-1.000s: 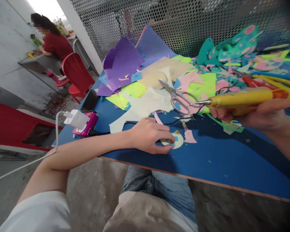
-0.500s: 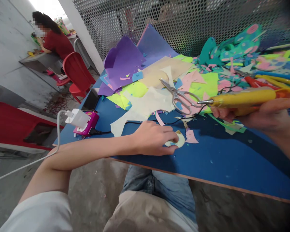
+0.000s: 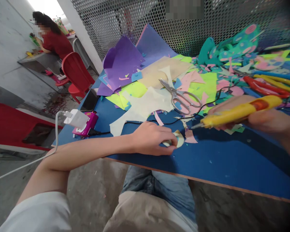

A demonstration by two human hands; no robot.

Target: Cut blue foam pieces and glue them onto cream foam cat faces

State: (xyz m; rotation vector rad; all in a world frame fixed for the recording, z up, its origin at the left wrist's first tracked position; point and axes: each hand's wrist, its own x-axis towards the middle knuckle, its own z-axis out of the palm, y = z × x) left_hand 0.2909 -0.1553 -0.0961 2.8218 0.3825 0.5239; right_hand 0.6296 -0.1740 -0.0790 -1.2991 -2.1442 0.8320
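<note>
Yellow pen-shaped glue tool with an orange band, pale cream rounded foam cutout, silver metal scissors, purple foam sheets, lime and pink foam scraps, magenta power strip, all on a dark blue worktop with an orange-brown near edge.

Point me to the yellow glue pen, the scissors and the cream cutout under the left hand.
yellow glue pen (image 3: 236, 113), head view, middle of its yellow barrel.
scissors (image 3: 181, 96), head view, pivot where blades meet handles.
cream cutout (image 3: 180, 139), head view, edge showing beyond the fingers.
</note>
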